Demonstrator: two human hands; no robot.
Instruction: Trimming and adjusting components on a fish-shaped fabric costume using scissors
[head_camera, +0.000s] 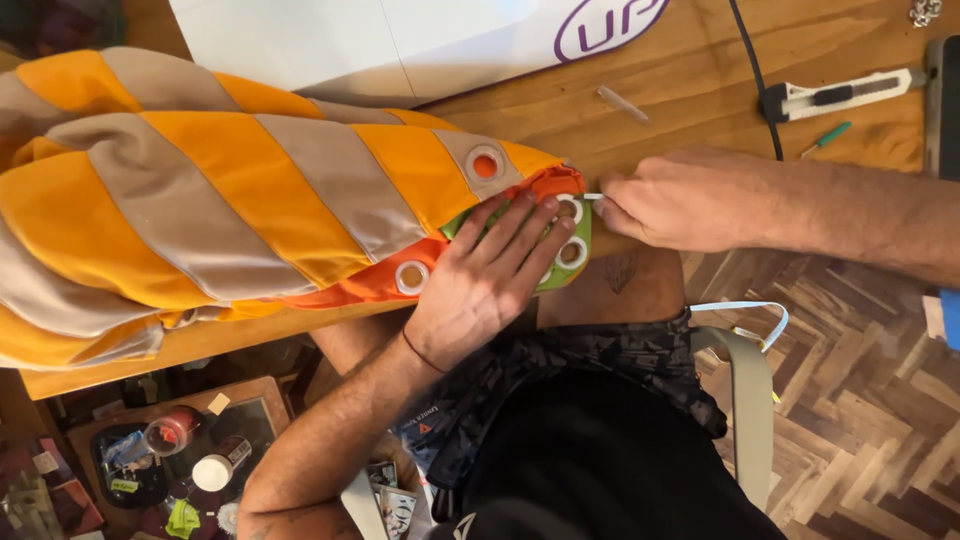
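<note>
A large orange and beige striped fabric piece (230, 200) lies on the wooden table (690, 90), narrowing to an end with green and red-orange layers and several round metal eyelets (572, 252). My left hand (490, 275) presses flat on that end, fingers spread beside the eyelets. My right hand (680, 200) is closed at the fabric's tip, pinching a small thin whitish thing (593, 196) between thumb and fingers.
On the table: a white board (400, 35), a grey utility knife (845, 95), a green pen (826, 137), a black cable (752, 70), a small clear tube (622, 103). A grey strap (748, 400) hangs by my lap. A cluttered wooden tray (175, 450) sits below left.
</note>
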